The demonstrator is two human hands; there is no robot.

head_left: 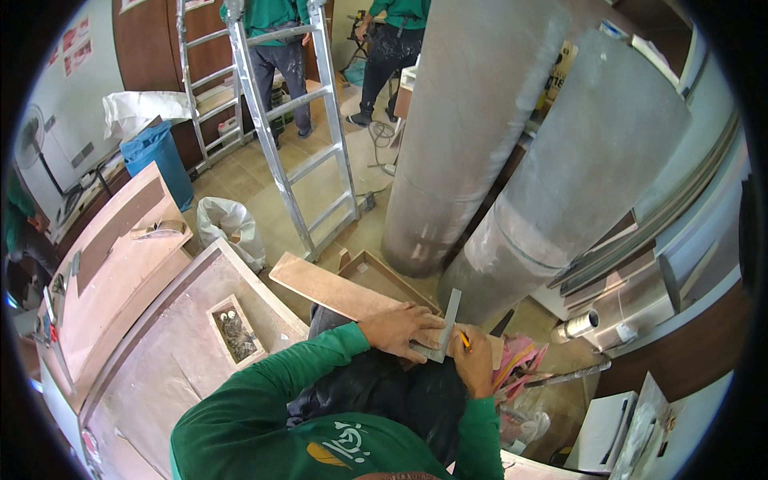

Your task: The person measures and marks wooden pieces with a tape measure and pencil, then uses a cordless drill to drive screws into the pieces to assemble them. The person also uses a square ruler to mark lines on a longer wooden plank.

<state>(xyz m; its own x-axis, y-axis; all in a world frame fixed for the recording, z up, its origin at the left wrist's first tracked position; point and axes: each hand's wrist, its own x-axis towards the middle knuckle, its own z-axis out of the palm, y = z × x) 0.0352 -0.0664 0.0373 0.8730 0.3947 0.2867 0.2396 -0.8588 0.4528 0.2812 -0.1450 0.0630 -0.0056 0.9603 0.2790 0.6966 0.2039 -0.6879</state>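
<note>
A long wooden board point(332, 288) lies slantwise across my lap. Near its right end sits a metal try square point(451, 314), its blade laid across the board. My left hand point(404, 329) rests over the board with its fingers pressing the square down; they cover part of the square's short leg. Beside the blade, my right hand point(474, 362) is closed around a yellow pencil point(466, 342), with the tip close to the square's edge. Some of the board's right end is hidden under the hands.
On the left, a curved wooden panel point(184, 312) carries a small wooden box point(237, 330) of hardware. Ahead stand an aluminium ladder point(296, 172) and two large grey cylinders point(472, 120). Two co-workers' legs point(280, 88) show behind. Pink plastic bags point(518, 360) lie to my right.
</note>
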